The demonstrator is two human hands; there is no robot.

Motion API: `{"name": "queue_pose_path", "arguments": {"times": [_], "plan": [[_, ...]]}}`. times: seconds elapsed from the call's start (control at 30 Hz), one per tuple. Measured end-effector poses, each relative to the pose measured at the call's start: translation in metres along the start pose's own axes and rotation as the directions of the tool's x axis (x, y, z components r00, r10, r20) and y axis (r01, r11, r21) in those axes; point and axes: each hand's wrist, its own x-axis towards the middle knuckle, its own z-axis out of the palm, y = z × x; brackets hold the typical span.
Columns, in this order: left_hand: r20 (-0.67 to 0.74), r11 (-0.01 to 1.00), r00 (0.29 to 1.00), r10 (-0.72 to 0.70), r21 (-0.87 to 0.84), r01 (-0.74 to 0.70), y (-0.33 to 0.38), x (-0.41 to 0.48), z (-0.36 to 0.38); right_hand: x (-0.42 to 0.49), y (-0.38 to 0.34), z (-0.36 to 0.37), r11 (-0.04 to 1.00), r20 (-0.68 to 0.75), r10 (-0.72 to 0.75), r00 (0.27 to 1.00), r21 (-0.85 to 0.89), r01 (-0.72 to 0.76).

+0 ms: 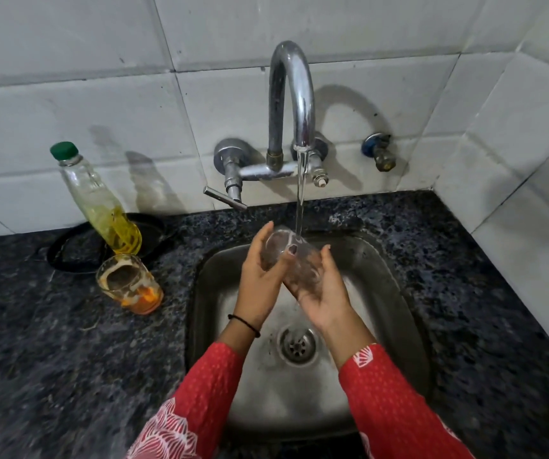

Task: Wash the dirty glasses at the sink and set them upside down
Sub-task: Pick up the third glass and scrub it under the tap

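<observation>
A clear glass lies tilted between my two hands over the steel sink, right under the running stream from the tap. My left hand grips its rim end, with a finger showing through the glass wall. My right hand cups the glass from below and the right. A second glass, smeared with orange residue, stands upright on the dark counter left of the sink.
A bottle with a green cap and yellow liquid stands behind the dirty glass, beside a black round lid. The tap lever juts out left of the stream. Speckled granite counter surrounds the sink; tiled walls close the corner.
</observation>
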Motion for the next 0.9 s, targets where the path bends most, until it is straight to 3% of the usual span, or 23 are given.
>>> {"name": "queue_pose_path", "arguments": {"times": [0.1, 0.2, 0.27, 0.37, 0.43, 0.5, 0.6, 0.67, 0.77, 0.9], "plan": [[-0.082, 0.956, 0.977, -0.198, -0.236, 0.174, -0.008, -0.003, -0.006, -0.002, -0.010, 0.007, 0.983, 0.025, -0.040, 0.999, -0.180, 0.043], [-0.058, 0.855, 0.942, -0.332, -0.439, 0.274, -0.015, -0.004, -0.010, -0.006, -0.010, 0.022, 0.924, 0.163, -0.135, 0.977, -0.335, 0.183], [-0.034, 0.832, 0.913, -0.407, -0.425, 0.355, -0.019, -0.005, -0.011, -0.008, -0.010, 0.031, 0.863, 0.233, -0.232, 0.945, -0.398, 0.310], [-0.064, 0.863, 0.874, -0.481, -0.209, 0.460, -0.022, 0.002, -0.017, -0.003, -0.014, 0.037, 0.690, 0.267, -0.372, 0.889, -0.562, 0.457], [-0.131, 0.911, 0.902, -0.412, -0.070, 0.406, -0.024, 0.016, -0.024, -0.001, -0.018, 0.041, 0.598, 0.285, -0.423, 0.860, -0.625, 0.502], [-0.264, 0.968, 0.934, -0.239, 0.016, 0.252, -0.006, 0.034, -0.030, 0.000, -0.021, 0.046, 0.477, 0.322, -0.467, 0.824, -0.693, 0.541], [-0.486, 0.997, 0.872, 0.060, 0.080, -0.025, 0.047, 0.064, -0.026, 0.000, -0.027, 0.051, 0.323, 0.361, -0.508, 0.782, -0.762, 0.561], [-0.465, 0.970, 0.860, 0.209, 0.212, -0.121, 0.074, 0.079, -0.012, 0.000, -0.030, 0.053, 0.309, 0.356, -0.527, 0.771, -0.765, 0.565], [-0.317, 0.847, 0.888, 0.332, 0.515, -0.133, 0.073, 0.092, -0.002, -0.003, -0.033, 0.057, 0.322, 0.352, -0.535, 0.768, -0.755, 0.571], [-0.220, 0.804, 0.889, 0.401, 0.550, -0.226, 0.064, 0.080, -0.013, -0.015, -0.031, 0.058, 0.355, 0.370, -0.500, 0.783, -0.737, 0.575]]}}
